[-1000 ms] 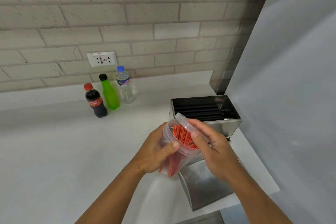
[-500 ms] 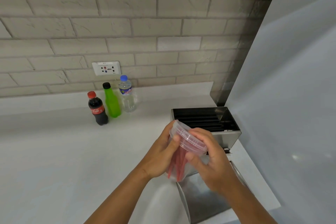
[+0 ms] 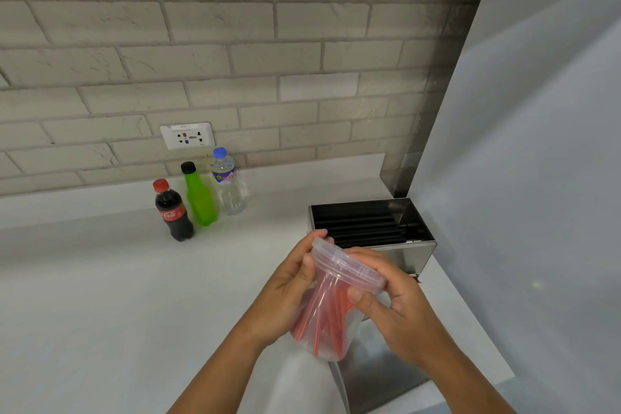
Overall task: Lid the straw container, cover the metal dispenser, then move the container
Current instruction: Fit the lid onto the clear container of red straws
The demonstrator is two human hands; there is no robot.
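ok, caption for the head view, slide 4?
Both hands press the clear lid onto the straw container, in front of the open metal dispenser.

Between your hands you hold a container [image 3: 331,323] of clear, thin plastic, faintly cloudy, with a ridged clear plastic lid [image 3: 346,265] and glossy red plastic straws [image 3: 322,309] showing through. Right of centre, the dispenser [image 3: 408,254] is brushed, shiny metal with a dark ribbed inside; at the lower right a metal sheet [image 3: 379,376] looks dull and smeared. The counter [image 3: 100,296] is smooth, matt white. The wall [image 3: 235,27] across the top is rough, matt brick. At centre left, three bottles [image 3: 200,202] are glossy plastic.
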